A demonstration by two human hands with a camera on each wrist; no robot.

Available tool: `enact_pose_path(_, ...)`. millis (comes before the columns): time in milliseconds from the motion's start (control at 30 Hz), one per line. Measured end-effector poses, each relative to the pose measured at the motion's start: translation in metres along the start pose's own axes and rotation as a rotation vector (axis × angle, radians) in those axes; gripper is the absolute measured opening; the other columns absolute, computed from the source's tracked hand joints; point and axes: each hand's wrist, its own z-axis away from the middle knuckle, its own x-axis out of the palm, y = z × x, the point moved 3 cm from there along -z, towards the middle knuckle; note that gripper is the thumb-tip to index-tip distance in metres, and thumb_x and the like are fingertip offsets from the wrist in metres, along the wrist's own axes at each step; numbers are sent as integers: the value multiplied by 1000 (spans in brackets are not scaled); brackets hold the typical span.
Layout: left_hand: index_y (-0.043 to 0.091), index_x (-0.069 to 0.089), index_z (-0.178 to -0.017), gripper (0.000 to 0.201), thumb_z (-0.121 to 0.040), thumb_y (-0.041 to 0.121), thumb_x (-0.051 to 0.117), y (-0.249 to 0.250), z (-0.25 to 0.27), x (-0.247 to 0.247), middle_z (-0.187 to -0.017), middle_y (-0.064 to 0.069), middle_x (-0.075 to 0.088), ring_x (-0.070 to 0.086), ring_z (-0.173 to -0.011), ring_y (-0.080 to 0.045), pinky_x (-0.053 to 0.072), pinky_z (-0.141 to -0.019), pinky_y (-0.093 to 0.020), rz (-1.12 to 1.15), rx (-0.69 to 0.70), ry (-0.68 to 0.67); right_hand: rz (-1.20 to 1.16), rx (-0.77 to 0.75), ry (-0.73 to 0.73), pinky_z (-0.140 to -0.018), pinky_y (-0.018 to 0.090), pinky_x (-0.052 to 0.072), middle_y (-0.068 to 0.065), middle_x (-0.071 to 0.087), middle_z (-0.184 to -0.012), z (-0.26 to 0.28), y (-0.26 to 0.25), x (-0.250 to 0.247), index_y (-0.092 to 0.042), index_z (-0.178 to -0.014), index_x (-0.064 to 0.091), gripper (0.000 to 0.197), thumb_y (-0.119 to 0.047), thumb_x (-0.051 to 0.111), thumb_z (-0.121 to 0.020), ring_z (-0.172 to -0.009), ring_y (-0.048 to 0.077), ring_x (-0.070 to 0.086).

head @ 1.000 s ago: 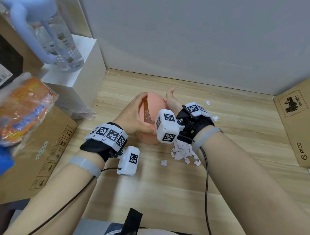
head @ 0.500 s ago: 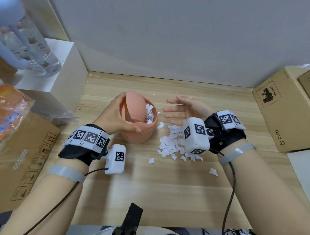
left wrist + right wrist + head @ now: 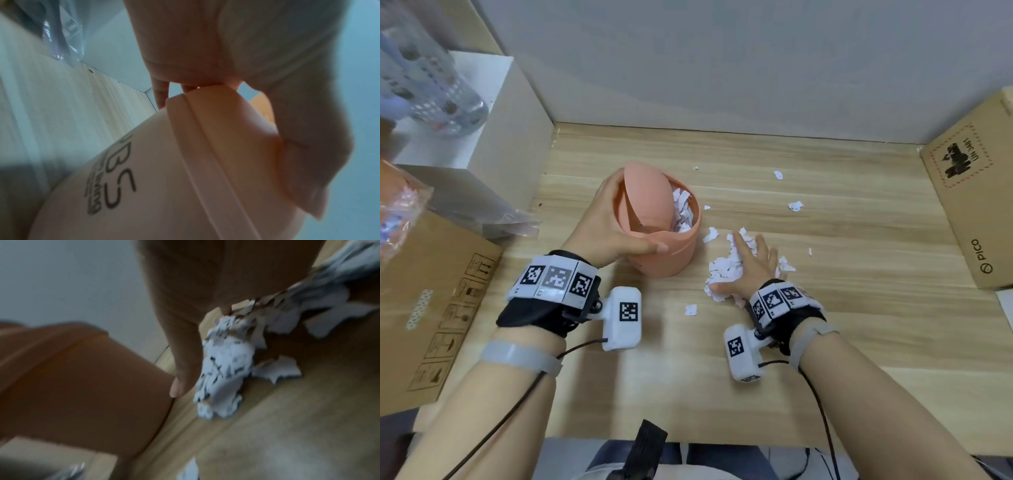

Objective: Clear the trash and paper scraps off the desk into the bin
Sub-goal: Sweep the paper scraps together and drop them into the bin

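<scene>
**Scraps half cleared, bin held open**

Left hand (image 3: 606, 229) is gripping the pink bin (image 3: 671, 253), fingers wrapped around its far side and thumb pressing the rim, with the swing lid (image 3: 647, 195) tipped up. Torn paper is already showing inside the opening.

Right hand (image 3: 748, 270) is lying flat, fingers spread, pressing down on the scrap pile (image 3: 726, 270) just right of the bin on the desk (image 3: 859, 325). It is not yet closing around anything. Loose scraps (image 3: 795, 205) are lying farther back, apart from the pile, and 1 more (image 3: 690, 309) is sitting nearer the person.

Risks, as a judgement: light scraps are likely to slip between spread fingers or flutter off in the carry; the lid could swing shut if the thumb is easing off; the strays could get missed.

Readable writing: "PICO" on the cardboard box (image 3: 976, 219) at right. The bin's wall carries dark print, seen in the left wrist view, too skewed to read.
</scene>
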Motion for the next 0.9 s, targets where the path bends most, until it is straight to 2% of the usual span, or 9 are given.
enact_pose_path(67, 21, 34, -140, 124, -29, 40, 87, 0, 1, 0, -141, -4, 45, 46, -129, -18, 40, -108, -45, -4, -6, 6, 169, -69, -9, -111, 61, 4, -9, -17, -154, 0, -6, 10, -56, -134, 6, 105, -52, 76, -56, -142, 28, -17)
enact_pose_path(167, 23, 34, -139, 123, -29, 41, 86, 1, 2, 0, -141, -3, 44, 46, -129, -17, 41, -108, -40, -3, -10, 15, 328, -179, 93, -105, 50, 27, -5, 11, -151, 1, -10, 10, -47, -131, 32, 76, -43, 73, -66, -134, 28, 16)
enact_pose_path(267, 23, 35, -139, 124, -29, 41, 88, 0, 0, -2, -140, -3, 45, 46, -129, -17, 41, -108, -43, -25, -11, 1, 162, -294, 166, -87, 33, 43, 7, 41, -126, -1, -10, 1, -20, -115, 56, 41, -13, 67, -76, -110, 29, 45)
enact_pose_path(367, 25, 35, -138, 126, -26, 43, 89, 2, -4, -5, -140, -1, 46, 46, -128, -16, 41, -108, -42, -68, -30, -15, 122, -274, 193, -65, 14, 39, 8, 43, -95, -3, -7, -10, -7, -90, 64, 18, 3, 54, -80, -87, 30, 54)
enact_pose_path(467, 25, 37, -138, 133, -20, 52, 92, 5, -8, -8, -139, 0, 47, 47, -128, -17, 41, -108, -45, -108, -28, -48, 165, -245, 157, -68, 22, 36, -1, 45, -78, -6, -14, -26, -10, -78, 68, 20, 2, 53, -78, -90, 29, 58)
enact_pose_path(533, 27, 38, -135, 128, -21, 51, 91, 7, -8, -8, -139, 1, 45, 46, -129, -18, 40, -108, -46, -113, -21, -60, 112, -274, 168, -63, 22, 37, -6, 52, -71, -2, -26, -46, -11, -76, 68, 20, 3, 53, -77, -84, 22, 59)
enact_pose_path(633, 30, 38, -131, 120, -23, 52, 87, 11, -5, -3, -136, 5, 41, 43, -129, -18, 39, -108, -46, -127, -9, -37, -104, -399, 247, -70, 23, 43, -2, 63, -79, 14, -58, -80, -15, -73, 67, 14, -2, 62, -77, -80, 15, 56)
enact_pose_path(767, 24, 39, -138, 126, -26, 55, 86, 8, -4, 0, -137, 7, 41, 42, -129, -16, 40, -107, -46, -156, -3, 25, -349, -481, 251, -77, 33, 52, -6, 65, -76, 34, -108, -100, -29, -63, 60, 25, -8, 68, -74, -79, 14, 59)
enact_pose_path(900, 26, 41, -137, 123, -26, 57, 85, 7, -6, -2, -136, 7, 42, 42, -128, -16, 39, -107, -47, -169, 11, 31, -299, -457, 247, -77, 29, 48, 2, 65, -82, 40, -142, -92, -19, -78, 67, 10, -10, 67, -74, -83, 18, 59)
